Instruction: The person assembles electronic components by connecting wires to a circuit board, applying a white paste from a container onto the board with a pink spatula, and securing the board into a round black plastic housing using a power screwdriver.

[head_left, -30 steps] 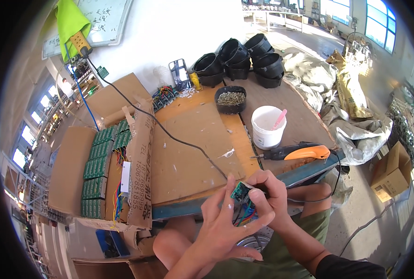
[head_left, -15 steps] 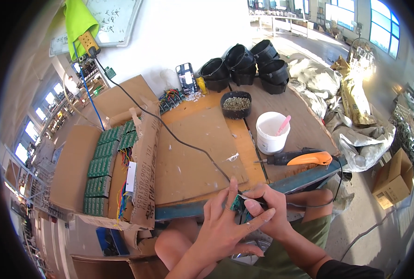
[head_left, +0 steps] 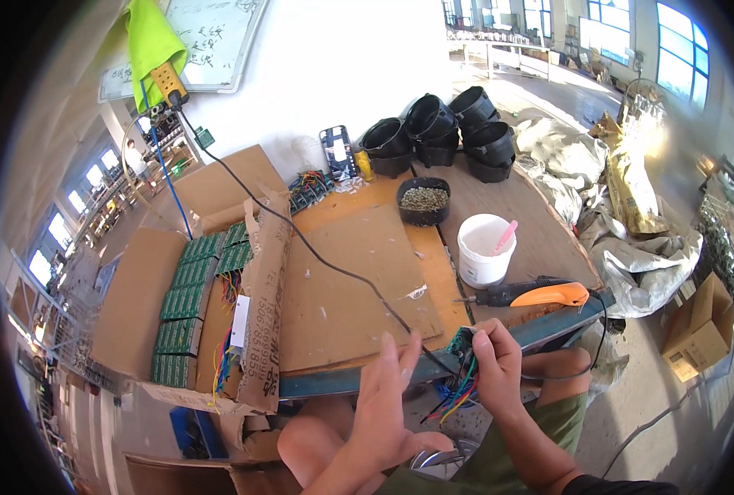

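Your right hand [head_left: 496,359] pinches the green circuit board [head_left: 460,341] between thumb and fingers, with coloured wires [head_left: 467,384] hanging below the grip. Your left hand [head_left: 383,408] is spread, apart from the board. The orange power tool [head_left: 548,294] lies on the bench [head_left: 540,227] beyond your right hand.

The tub [head_left: 481,271] stands behind the power tool [head_left: 548,294].

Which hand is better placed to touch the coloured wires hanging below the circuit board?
Probably the left hand: open, seemingly empty and near the wires; the right hand holds the circuit board.
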Action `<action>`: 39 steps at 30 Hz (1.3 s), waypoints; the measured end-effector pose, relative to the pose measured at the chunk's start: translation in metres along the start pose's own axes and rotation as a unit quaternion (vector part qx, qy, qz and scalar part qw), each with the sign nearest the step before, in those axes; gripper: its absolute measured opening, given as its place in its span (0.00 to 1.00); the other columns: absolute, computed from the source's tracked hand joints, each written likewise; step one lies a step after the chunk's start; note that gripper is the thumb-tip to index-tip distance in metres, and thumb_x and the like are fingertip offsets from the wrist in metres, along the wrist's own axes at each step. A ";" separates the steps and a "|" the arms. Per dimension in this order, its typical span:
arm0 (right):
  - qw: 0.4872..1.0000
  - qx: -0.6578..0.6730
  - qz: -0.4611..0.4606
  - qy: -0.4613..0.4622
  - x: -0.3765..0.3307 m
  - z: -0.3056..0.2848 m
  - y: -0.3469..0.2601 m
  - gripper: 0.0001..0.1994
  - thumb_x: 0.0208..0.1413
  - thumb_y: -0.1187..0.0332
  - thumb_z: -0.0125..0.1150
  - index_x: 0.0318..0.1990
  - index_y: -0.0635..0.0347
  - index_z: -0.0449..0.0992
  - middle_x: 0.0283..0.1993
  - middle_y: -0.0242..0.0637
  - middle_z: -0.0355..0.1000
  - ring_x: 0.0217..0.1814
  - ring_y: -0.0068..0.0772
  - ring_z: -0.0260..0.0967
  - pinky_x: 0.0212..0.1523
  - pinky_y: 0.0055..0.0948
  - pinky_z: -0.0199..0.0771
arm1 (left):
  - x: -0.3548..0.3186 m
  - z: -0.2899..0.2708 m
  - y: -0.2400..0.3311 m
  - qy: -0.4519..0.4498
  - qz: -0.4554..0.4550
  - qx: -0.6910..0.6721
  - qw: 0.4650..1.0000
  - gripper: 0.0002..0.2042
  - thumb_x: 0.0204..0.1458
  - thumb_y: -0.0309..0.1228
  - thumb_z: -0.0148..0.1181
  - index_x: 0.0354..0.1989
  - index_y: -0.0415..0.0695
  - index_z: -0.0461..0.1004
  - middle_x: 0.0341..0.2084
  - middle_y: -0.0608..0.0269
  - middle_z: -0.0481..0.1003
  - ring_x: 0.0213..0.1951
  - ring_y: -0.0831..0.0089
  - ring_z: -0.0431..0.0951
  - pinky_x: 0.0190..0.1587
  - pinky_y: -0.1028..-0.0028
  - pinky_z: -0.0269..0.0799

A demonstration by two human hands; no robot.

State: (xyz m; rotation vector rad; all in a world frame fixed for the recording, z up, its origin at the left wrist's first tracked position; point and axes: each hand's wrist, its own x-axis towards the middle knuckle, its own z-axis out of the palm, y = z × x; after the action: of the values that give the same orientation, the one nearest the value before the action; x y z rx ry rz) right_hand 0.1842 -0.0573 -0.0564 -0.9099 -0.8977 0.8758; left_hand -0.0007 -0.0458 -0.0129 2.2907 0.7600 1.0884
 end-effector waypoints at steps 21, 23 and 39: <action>0.993 -0.100 0.021 0.051 0.005 0.001 0.006 0.11 0.67 0.68 0.55 0.32 0.64 0.70 0.26 0.21 0.64 0.30 0.10 0.55 0.30 0.15 0.56 | 0.002 0.001 -0.001 0.083 0.100 0.090 0.987 0.28 0.43 0.16 0.62 0.58 0.35 0.73 0.25 0.65 0.80 0.24 0.70 0.76 0.31 0.73 0.73; 0.994 -0.092 0.029 0.044 0.004 0.003 0.007 0.11 0.67 0.68 0.55 0.32 0.64 0.70 0.27 0.21 0.64 0.30 0.10 0.55 0.30 0.15 0.56 | 0.000 0.000 -0.001 0.077 0.105 0.080 0.988 0.27 0.43 0.16 0.62 0.58 0.39 0.74 0.24 0.66 0.80 0.25 0.70 0.77 0.31 0.73 0.73; 0.989 -0.144 -0.040 -0.005 -0.018 0.025 0.005 0.08 0.67 0.68 0.52 0.40 0.66 0.69 0.32 0.29 0.70 0.33 0.13 0.62 0.34 0.17 0.65 | -0.011 0.011 -0.001 0.011 -0.102 -0.030 0.994 0.10 0.54 0.32 0.66 0.36 0.36 0.76 0.25 0.50 0.75 0.26 0.59 0.76 0.29 0.69 0.69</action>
State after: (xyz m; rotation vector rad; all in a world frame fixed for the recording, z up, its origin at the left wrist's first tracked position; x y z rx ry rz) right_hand 0.1541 -0.0644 -0.0575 -1.1100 -1.0806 0.6924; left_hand 0.0020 -0.0543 -0.0253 2.1011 0.9345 1.0297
